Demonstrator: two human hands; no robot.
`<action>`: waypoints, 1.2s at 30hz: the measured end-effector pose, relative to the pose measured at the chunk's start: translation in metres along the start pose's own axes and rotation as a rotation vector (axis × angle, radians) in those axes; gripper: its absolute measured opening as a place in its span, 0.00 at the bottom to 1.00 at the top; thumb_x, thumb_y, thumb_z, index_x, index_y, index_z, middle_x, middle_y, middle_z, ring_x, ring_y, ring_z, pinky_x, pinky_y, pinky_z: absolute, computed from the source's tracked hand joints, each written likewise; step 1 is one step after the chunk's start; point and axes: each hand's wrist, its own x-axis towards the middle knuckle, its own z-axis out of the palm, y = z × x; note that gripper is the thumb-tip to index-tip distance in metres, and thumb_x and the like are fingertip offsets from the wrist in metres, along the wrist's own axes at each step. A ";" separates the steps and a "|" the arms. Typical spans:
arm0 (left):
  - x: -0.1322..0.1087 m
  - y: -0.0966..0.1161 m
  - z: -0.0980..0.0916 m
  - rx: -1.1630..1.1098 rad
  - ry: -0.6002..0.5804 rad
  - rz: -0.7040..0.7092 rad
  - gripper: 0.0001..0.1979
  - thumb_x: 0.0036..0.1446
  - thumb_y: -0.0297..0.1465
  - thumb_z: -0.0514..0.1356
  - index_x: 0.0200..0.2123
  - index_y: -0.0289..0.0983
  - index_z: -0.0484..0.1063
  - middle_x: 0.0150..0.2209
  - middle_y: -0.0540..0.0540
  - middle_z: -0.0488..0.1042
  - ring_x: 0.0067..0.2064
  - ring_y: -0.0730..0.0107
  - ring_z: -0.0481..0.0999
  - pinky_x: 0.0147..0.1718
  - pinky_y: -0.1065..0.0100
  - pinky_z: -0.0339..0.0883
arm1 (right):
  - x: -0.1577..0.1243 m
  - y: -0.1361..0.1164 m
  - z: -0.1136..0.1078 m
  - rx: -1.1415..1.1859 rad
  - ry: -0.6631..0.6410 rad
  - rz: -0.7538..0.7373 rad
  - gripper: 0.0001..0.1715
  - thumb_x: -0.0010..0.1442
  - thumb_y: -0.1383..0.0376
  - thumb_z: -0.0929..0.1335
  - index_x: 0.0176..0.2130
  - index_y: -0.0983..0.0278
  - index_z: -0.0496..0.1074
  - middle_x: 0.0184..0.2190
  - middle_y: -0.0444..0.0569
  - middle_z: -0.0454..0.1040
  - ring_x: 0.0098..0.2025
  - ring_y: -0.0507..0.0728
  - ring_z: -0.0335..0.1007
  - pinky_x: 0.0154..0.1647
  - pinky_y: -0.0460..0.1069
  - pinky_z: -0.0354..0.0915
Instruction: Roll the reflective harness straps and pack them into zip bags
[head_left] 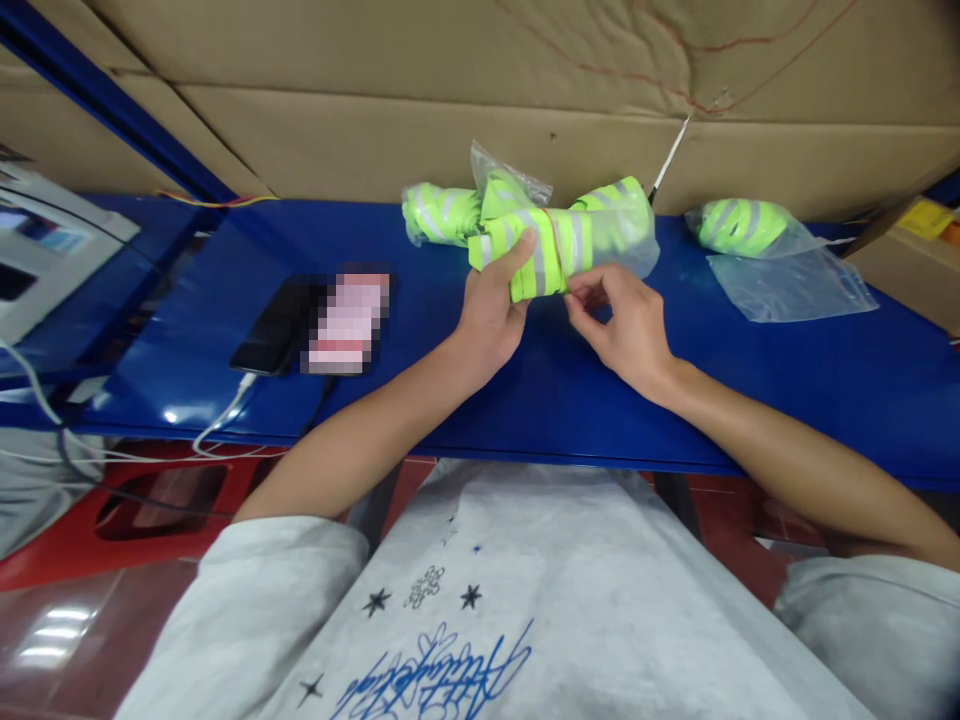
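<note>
My left hand (pixel 495 305) grips the left end of a rolled neon-yellow bundle with grey stripes (pixel 534 262), its thumb lying on top. A thin brownish band runs around the bundle near its right part. My right hand (pixel 622 325) is at the bundle's lower right edge, with thumb and forefinger curled close to the band; whether they pinch it is too small to tell. Behind the held bundle lie more yellow rolls in clear plastic, one at the left (pixel 442 213) and one at the right (pixel 619 222).
Two phones, one dark (pixel 276 325) and one with a lit screen (pixel 349 322), lie left on the blue table (pixel 465 420), near white cables. Farther right are another bagged yellow roll (pixel 742 226), a flat clear bag (pixel 791 287) and a cardboard box (pixel 911 270).
</note>
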 end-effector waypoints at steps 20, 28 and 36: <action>-0.008 -0.009 0.009 0.436 -0.307 0.268 0.35 0.59 0.59 0.68 0.59 0.41 0.71 0.57 0.41 0.78 0.61 0.52 0.78 0.68 0.49 0.64 | 0.008 -0.003 -0.022 0.291 0.034 0.323 0.20 0.70 0.43 0.70 0.41 0.56 0.72 0.25 0.42 0.76 0.24 0.54 0.74 0.26 0.52 0.73; -0.009 -0.017 0.005 0.630 -0.298 0.398 0.34 0.64 0.59 0.63 0.63 0.45 0.64 0.62 0.39 0.71 0.68 0.52 0.71 0.71 0.50 0.60 | 0.010 -0.007 -0.027 0.013 0.007 0.211 0.19 0.73 0.45 0.66 0.44 0.57 0.70 0.30 0.45 0.76 0.28 0.56 0.74 0.32 0.54 0.72; -0.018 0.010 0.011 0.680 -0.139 0.456 0.29 0.62 0.56 0.67 0.55 0.45 0.67 0.56 0.43 0.76 0.58 0.55 0.76 0.61 0.54 0.66 | 0.006 -0.001 -0.029 -0.211 -0.112 0.230 0.27 0.70 0.40 0.68 0.36 0.59 0.69 0.26 0.46 0.75 0.26 0.57 0.70 0.32 0.54 0.66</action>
